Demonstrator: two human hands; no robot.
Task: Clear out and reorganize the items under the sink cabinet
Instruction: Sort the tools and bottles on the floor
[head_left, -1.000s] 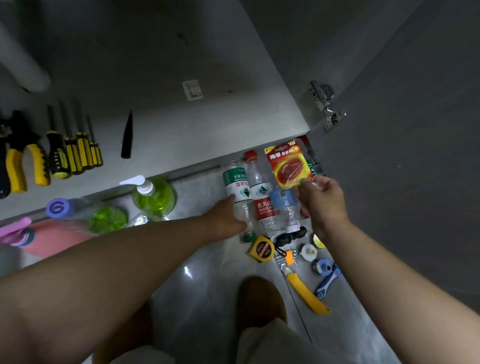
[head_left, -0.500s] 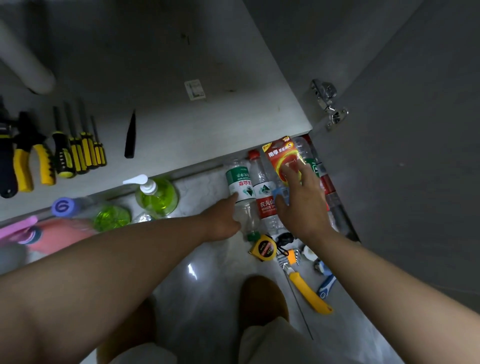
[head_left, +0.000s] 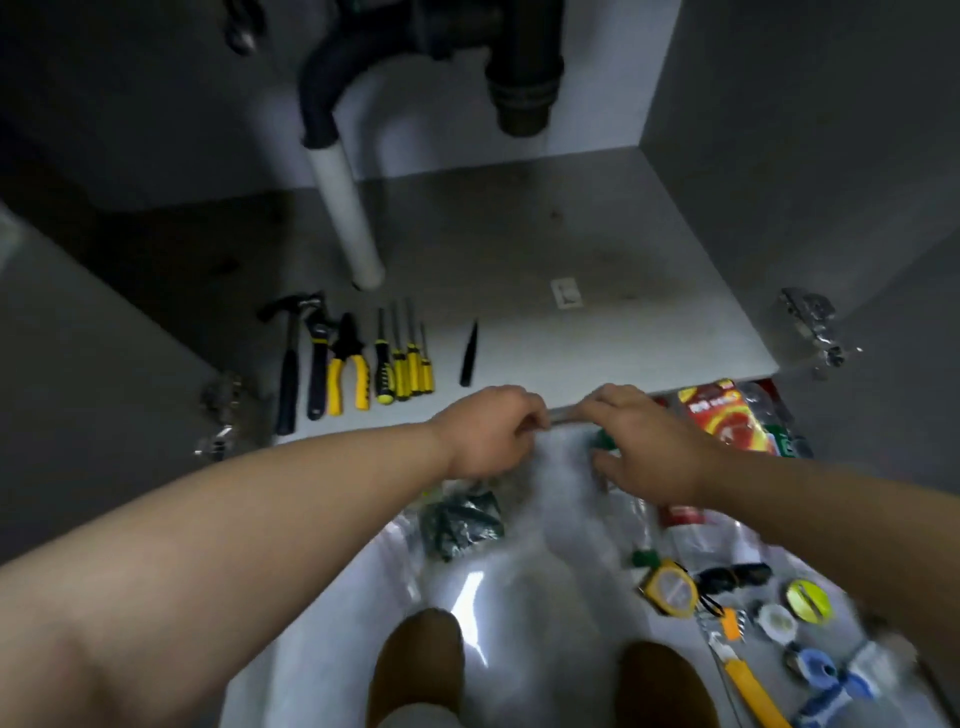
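The open under-sink cabinet floor (head_left: 597, 353) carries a row of tools: a hammer (head_left: 287, 364), pliers (head_left: 347, 371) and yellow-handled screwdrivers (head_left: 408, 366). My left hand (head_left: 493, 431) and my right hand (head_left: 644, 447) meet just in front of the cabinet's edge. Between them is a blurred clear water bottle (head_left: 566, 467); the left hand's curled fingers grip it. The right hand curls over a green-labelled bottle (head_left: 602, 441). More bottles lie under my right wrist, one with a red label (head_left: 681, 515).
A red and yellow battery pack (head_left: 727, 421) lies right of my hands. On the floor are a dark bag (head_left: 462, 519), a tape measure (head_left: 670, 590), a yellow utility knife (head_left: 748, 680) and small round items. A white pipe (head_left: 345, 208) and black drain (head_left: 524, 67) hang above. My shoes (head_left: 418, 665) are below.
My head has tilted up, so the pipes and the full tool row now show. Both hands have come together at the cabinet's edge on the bottles, and the view is motion-blurred.
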